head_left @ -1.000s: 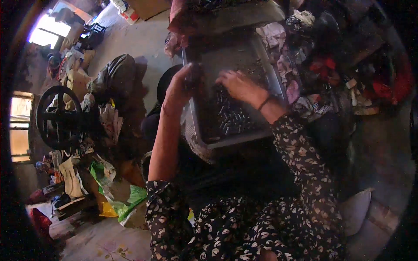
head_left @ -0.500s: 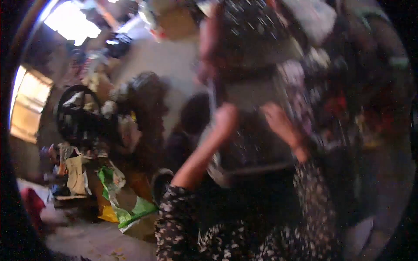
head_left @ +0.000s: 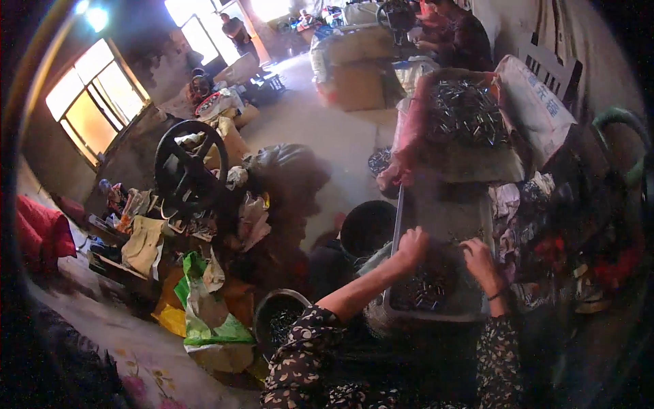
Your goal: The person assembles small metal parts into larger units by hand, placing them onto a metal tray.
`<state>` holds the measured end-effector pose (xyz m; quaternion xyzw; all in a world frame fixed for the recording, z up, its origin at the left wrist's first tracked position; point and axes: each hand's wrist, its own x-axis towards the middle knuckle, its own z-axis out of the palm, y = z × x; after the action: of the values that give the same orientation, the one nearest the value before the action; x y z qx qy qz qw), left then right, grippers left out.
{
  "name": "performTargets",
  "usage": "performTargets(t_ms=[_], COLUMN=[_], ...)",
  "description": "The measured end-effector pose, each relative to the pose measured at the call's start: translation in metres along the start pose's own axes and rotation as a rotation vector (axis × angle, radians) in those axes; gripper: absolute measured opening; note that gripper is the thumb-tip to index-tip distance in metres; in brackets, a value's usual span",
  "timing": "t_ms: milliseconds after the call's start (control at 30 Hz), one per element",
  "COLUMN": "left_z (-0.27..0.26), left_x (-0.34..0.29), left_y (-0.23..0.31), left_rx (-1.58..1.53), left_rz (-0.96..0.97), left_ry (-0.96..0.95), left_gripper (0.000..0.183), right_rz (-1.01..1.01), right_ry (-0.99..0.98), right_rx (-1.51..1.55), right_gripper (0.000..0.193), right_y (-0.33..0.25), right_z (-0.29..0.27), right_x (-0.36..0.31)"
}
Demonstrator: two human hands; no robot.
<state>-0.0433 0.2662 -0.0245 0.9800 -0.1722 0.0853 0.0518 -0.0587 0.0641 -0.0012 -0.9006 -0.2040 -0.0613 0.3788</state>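
- Floral-patterned dark sleeves (head_left: 306, 354) cover both forearms where they rise from the lower edge toward the work.
- Grey, shallow, rectangular metal tray (head_left: 446, 218) lies in front of the person, its near end under both hands.
- Small shiny metal pieces (head_left: 426, 293) lie heaped in that near end, directly beneath and between the fingers of the two hands.
- Left hand (head_left: 411, 247) rests at the tray's left rim, fingers curled down onto the heap; whether they actually pinch a piece cannot be told.
- Right hand (head_left: 479, 262), a dark band at its wrist, sits just beside the left one, fingers bent down into the same pieces; how tightly they close cannot be made out either.
- Round dark metal bowl (head_left: 279, 317) holding more small pieces stands left of the left hand's fingers, near the sleeve.
- Black round bucket (head_left: 368, 228) stands just left of the tray, beyond the bowl.
- Green and white plastic bag (head_left: 204, 317) lies crumpled farther left on the floor.
- Black spoked hand wheel (head_left: 189, 163) of a machine stands well off to the left, amid cloth and paper.
- Pink-edged open sack (head_left: 466, 116) full of shiny metal pieces sits past the fingertips, beyond the tray's far end.
- Another person (head_left: 466, 37) sits behind that sack.
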Motion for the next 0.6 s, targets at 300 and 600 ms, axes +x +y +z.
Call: performTargets(t_ms=[300,600], left_z=[-0.023,-0.031], left_x=[0.023,0.004], left_y=[-0.021,-0.011], left_rx=[-1.23,-1.566], left_rz=[-0.444,-0.425], left_ry=[-0.34,-0.228], left_gripper=[0.024,0.023], right_rz=[-0.081,-0.114], right_ry=[0.155,0.318], right_rx=[-0.041,-0.205], right_gripper=[0.013,0.012], right_y=[0.022,0.023], right_z=[0.009,-0.015], right_x=[0.035,0.126])
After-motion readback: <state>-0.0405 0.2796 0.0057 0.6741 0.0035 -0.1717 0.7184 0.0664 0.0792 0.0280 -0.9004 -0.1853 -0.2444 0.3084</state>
